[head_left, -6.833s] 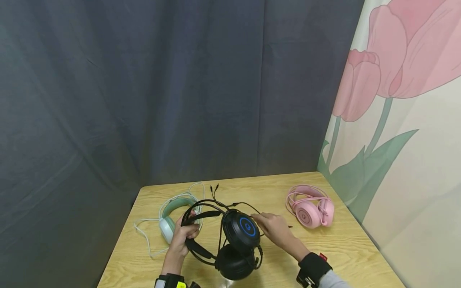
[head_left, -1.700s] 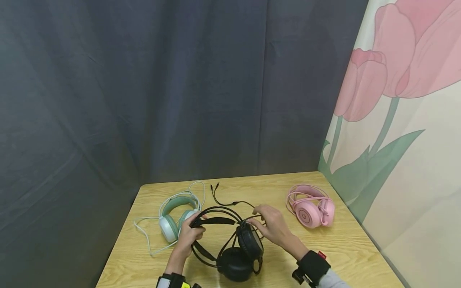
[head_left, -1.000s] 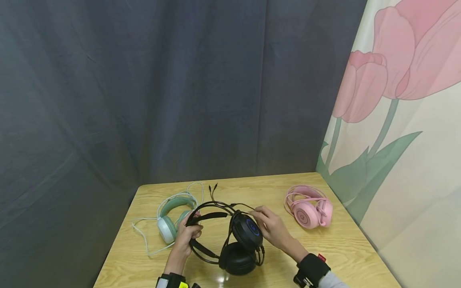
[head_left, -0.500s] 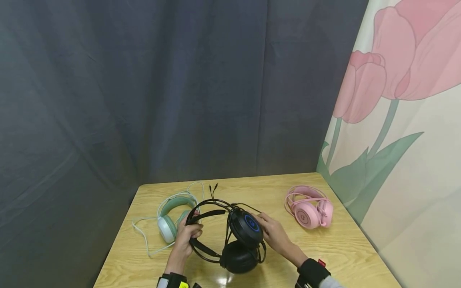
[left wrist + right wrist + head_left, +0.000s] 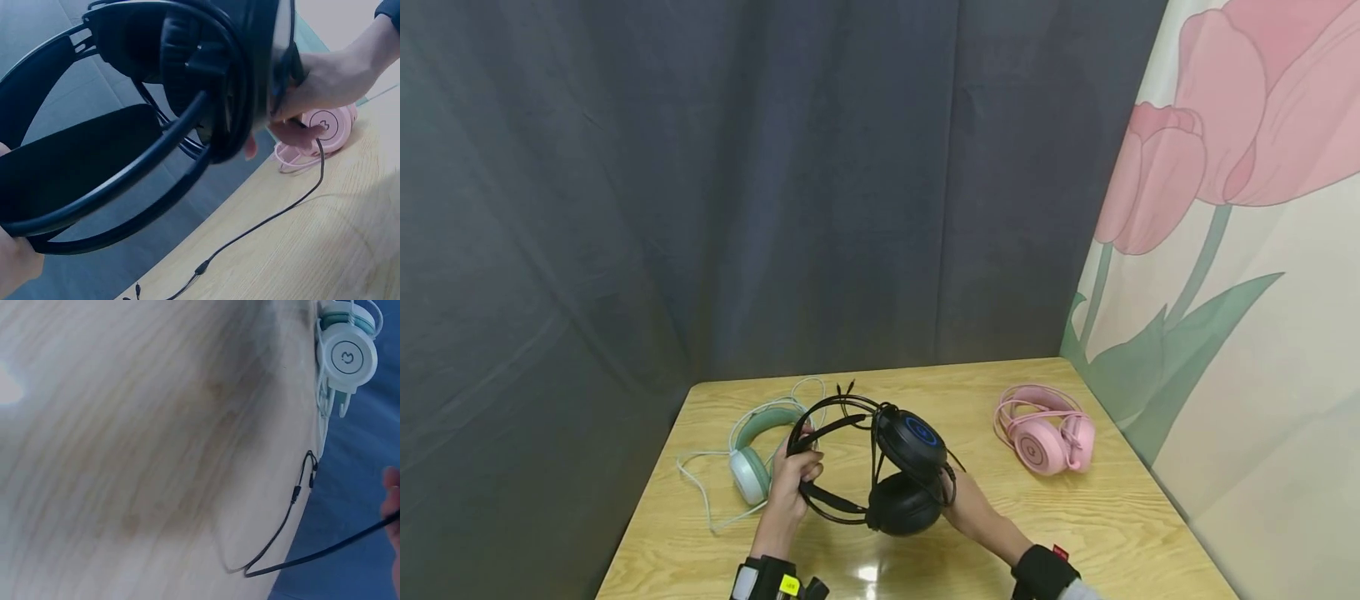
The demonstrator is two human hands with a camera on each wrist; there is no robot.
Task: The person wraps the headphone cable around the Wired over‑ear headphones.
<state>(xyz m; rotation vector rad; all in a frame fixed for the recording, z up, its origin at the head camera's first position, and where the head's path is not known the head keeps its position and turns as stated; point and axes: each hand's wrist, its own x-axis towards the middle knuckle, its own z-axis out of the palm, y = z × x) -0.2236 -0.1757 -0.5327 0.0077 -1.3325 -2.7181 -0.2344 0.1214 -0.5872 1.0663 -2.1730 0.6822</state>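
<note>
above the worktop middle: black headset (image 5: 887,467) held up off the wood
left hand (image 5: 792,483): fingers curled round the headband
right hand (image 5: 972,508): under the lower earcup, gripping it
change: headset lifted and tipped since half a second ago, cable (image 5: 262,225) trails on the worktop (image 5: 1075,517)
neighbours: green headset (image 5: 752,454) just left, pink headset (image 5: 1045,437) well right
room: open wood in front, curtain (image 5: 700,183) behind
</note>
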